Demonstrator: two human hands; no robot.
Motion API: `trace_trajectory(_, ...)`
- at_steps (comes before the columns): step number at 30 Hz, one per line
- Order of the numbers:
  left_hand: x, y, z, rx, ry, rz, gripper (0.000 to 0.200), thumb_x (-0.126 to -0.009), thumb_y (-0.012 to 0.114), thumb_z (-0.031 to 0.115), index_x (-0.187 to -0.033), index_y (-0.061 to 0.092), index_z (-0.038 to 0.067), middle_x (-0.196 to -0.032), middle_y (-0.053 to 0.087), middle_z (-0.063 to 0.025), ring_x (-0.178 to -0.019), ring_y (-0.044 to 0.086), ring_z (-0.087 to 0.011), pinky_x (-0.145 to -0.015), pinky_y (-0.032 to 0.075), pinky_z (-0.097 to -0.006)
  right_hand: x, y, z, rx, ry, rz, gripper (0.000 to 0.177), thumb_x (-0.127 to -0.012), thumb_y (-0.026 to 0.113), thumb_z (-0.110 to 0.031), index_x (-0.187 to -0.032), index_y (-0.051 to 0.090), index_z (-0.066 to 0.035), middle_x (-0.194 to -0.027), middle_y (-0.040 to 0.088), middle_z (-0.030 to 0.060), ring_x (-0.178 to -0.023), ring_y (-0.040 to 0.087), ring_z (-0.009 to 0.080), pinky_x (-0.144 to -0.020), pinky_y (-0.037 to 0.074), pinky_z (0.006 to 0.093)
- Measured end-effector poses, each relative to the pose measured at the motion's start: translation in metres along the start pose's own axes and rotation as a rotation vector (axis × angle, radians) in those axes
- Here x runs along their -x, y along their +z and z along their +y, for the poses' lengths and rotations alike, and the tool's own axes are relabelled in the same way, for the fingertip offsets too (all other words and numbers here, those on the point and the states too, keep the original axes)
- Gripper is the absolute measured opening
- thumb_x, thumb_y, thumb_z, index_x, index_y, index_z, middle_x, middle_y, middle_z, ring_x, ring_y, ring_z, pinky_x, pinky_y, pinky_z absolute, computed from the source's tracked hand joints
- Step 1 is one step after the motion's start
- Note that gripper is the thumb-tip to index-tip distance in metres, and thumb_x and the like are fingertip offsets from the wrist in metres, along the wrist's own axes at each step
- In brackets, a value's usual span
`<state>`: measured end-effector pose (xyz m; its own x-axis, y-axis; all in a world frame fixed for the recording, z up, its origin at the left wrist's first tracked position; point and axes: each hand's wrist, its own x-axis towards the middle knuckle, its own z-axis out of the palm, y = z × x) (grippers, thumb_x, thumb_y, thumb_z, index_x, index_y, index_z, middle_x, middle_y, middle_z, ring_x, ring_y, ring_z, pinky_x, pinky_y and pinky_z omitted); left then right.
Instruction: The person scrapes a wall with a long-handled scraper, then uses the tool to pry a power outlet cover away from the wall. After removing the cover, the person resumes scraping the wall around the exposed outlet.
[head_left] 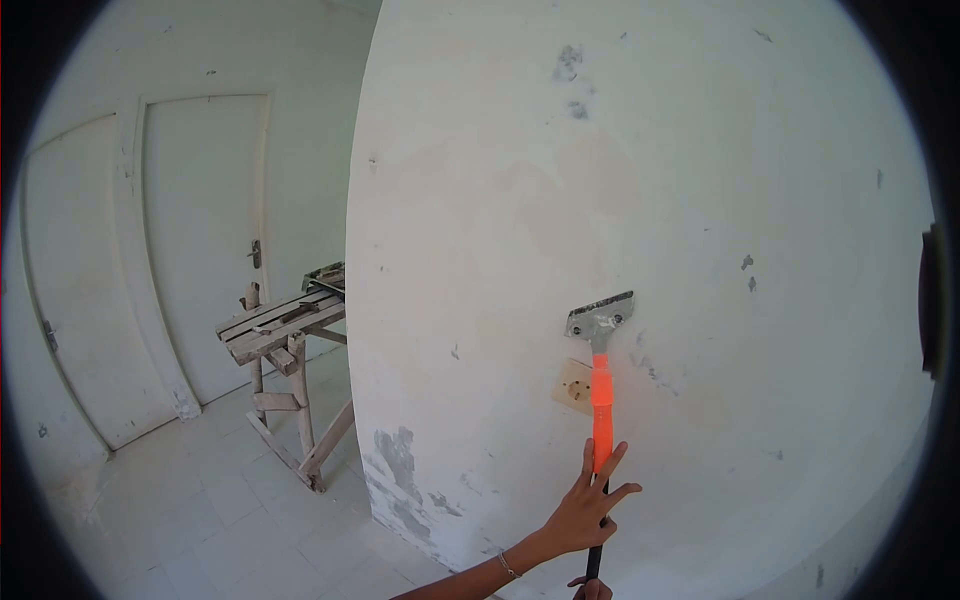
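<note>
A long-handled scraper [600, 395] stands nearly upright against the white wall. Its wide metal head with a dark blade edge touches or nearly touches the surface, just above a wall socket [574, 386]. The shaft is bright orange above and black below. My left hand [578, 515], with a bracelet at the wrist, is loosely around the black part, several fingers stretched out and spread beside the orange sleeve. Lower down, at the bottom edge of the view, my right hand [594, 590] is closed on the black shaft; most of that hand is cut off.
Grey patches [395, 455] and small marks dot the wall [480, 270]. Left of the wall's corner, a rough wooden trestle [300, 345] bears some items on the tiled floor [225, 520]. Two pale doors [205, 230] stand beyond. Something dark [932, 300] shows at the right edge.
</note>
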<state>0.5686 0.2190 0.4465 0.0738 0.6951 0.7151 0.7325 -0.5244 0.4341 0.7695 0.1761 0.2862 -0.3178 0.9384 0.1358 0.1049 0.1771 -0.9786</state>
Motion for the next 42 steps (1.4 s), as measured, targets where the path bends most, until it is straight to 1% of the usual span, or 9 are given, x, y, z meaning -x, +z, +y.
trace_trajectory(6,-0.032,-0.043,-0.012,-0.023,0.026,0.050,0.064,-0.064,0.063,0.002,-0.123,0.060,0.026,-0.163,0.006,-0.0110,-0.144,-0.009,-0.0582,-0.084,0.056,-0.0504,-0.021,0.025,-0.052,-0.011,0.054,-0.037,0.048,-0.105,0.039,-0.036,-0.087,0.068,-0.002,-0.054,0.042,-0.0037,-0.046,0.036,0.0063,-0.043,0.029,0.0262)
trace_trajectory(8,-0.037,-0.046,-0.010,-0.016,0.028,0.036,0.063,-0.064,0.064,0.003,-0.123,0.061,0.026,-0.163,0.007,-0.0107,-0.144,-0.009,-0.0580,-0.085,0.056,-0.0510,-0.026,0.028,-0.062,0.124,-0.099,0.001,0.049,-0.105,0.039,-0.037,-0.087,0.069,-0.003,-0.054,0.041,-0.0032,-0.047,0.037,0.0074,-0.045,0.030,0.0271)
trace_trajectory(13,-0.018,-0.012,0.003,0.006,-0.034,0.010,0.063,-0.064,0.064,0.004,-0.123,0.061,0.026,-0.163,0.005,-0.0115,-0.143,-0.010,-0.0591,-0.086,0.056,-0.0508,-0.011,-0.008,-0.023,0.128,0.059,-0.019,0.048,-0.105,0.038,-0.036,-0.088,0.069,-0.003,-0.055,0.044,-0.0010,-0.050,0.039,0.0102,-0.048,0.033,0.0302)
trace_trajectory(17,-0.018,-0.017,-0.002,0.006,-0.026,-0.007,0.062,-0.065,0.064,0.004,-0.123,0.061,0.027,-0.163,0.006,-0.0124,-0.142,-0.010,-0.0611,-0.086,0.056,-0.0512,-0.009,-0.003,-0.031,0.177,-0.063,-0.017,0.045,-0.105,0.039,-0.033,-0.090,0.069,-0.003,-0.056,0.044,-0.0021,-0.051,0.040,0.0091,-0.047,0.032,0.0291)
trace_trajectory(21,-0.029,-0.027,0.004,0.020,-0.009,0.071,0.062,-0.065,0.065,0.005,-0.122,0.061,0.027,-0.163,0.007,-0.0127,-0.141,-0.010,-0.0624,-0.088,0.055,-0.0531,-0.014,-0.002,-0.060,0.091,0.052,-0.014,0.045,-0.105,0.039,-0.034,-0.090,0.069,-0.003,-0.056,0.041,-0.0038,-0.050,0.035,0.0075,-0.046,0.030,0.0272)
trace_trajectory(25,-0.007,0.013,0.007,0.010,-0.010,0.037,0.061,-0.065,0.065,0.006,-0.122,0.061,0.027,-0.162,0.007,-0.0125,-0.140,-0.011,-0.0629,-0.091,0.054,-0.0544,0.004,-0.026,-0.013,0.135,0.021,-0.004,0.046,-0.106,0.039,-0.034,-0.088,0.068,-0.003,-0.056,0.041,-0.0040,-0.050,0.036,0.0068,-0.046,0.030,0.0263)
trace_trajectory(28,-0.004,0.000,0.016,0.090,-0.100,-0.067,0.060,-0.065,0.065,0.006,-0.122,0.061,0.026,-0.162,0.005,-0.0121,-0.140,-0.011,-0.0634,-0.091,0.055,-0.0540,0.015,-0.022,-0.017,0.160,0.028,0.003,0.047,-0.105,0.040,-0.037,-0.087,0.068,-0.004,-0.055,0.041,-0.0037,-0.049,0.037,0.0079,-0.047,0.030,0.0275)
trace_trajectory(32,-0.009,-0.011,0.017,-0.004,-0.025,0.011,0.059,-0.065,0.065,0.006,-0.121,0.061,0.026,-0.162,0.004,-0.0112,-0.141,-0.011,-0.0626,-0.088,0.057,-0.0527,0.022,-0.012,-0.048,0.128,0.067,-0.016,0.046,-0.105,0.041,-0.036,-0.088,0.069,-0.004,-0.055,0.042,-0.0031,-0.050,0.038,0.0085,-0.047,0.031,0.0285)
trace_trajectory(42,-0.010,-0.034,0.016,0.099,-0.079,0.002,0.060,-0.063,0.065,0.006,-0.119,0.063,0.026,-0.163,0.008,-0.0106,-0.143,-0.012,-0.0581,-0.103,0.046,-0.0552,0.031,0.008,-0.065,0.088,0.132,-0.010,0.043,-0.105,0.040,-0.030,-0.088,0.068,-0.003,-0.057,0.043,-0.0008,-0.051,0.040,0.0110,-0.049,0.033,0.0307)
